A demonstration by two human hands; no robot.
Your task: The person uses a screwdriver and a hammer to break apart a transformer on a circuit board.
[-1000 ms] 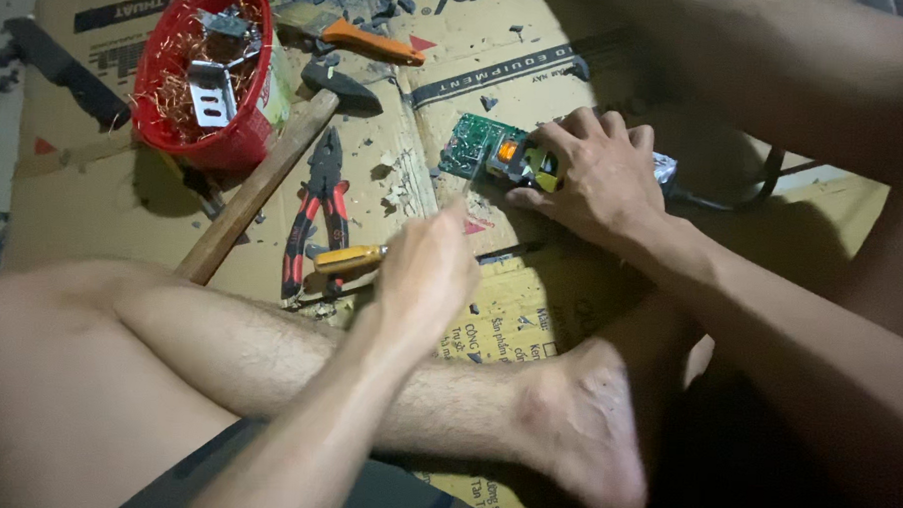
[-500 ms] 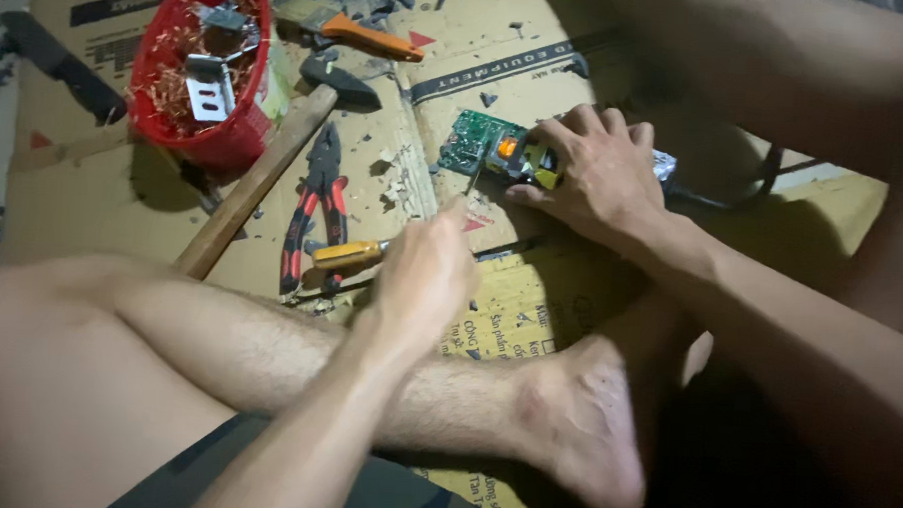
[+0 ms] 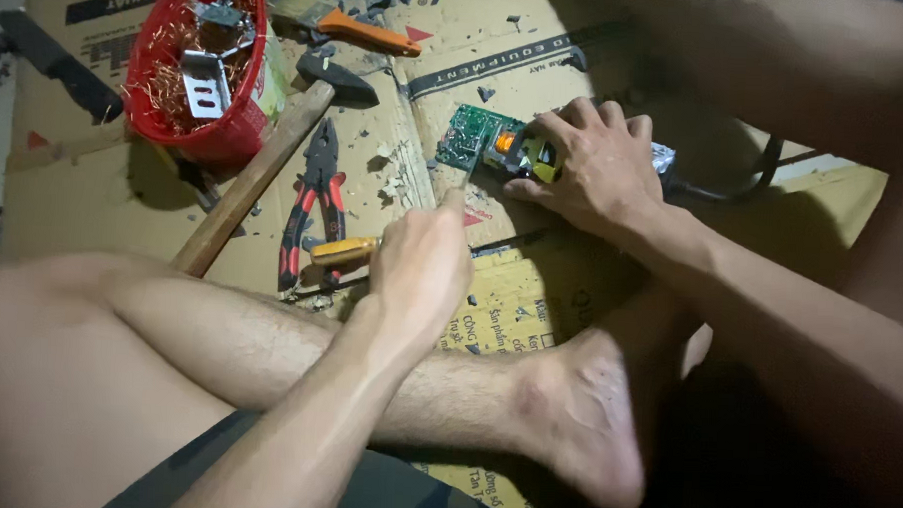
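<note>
Little moved since earlier: left hand (image 3: 421, 268) fisted around thin tool; right hand (image 3: 590, 164) clamps circuit board (image 3: 471, 136).

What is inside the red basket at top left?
The red basket holds bent grey metal brackets lying on tangled copper-coloured wire strands. Whatever lies beneath them is covered.

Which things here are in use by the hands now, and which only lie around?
In use: green circuit board under right hand; thin tool in left hand.

Lying about: red basket, hammer, red-handled pliers, yellow-handled screwdriver, orange-handled tool.
</note>
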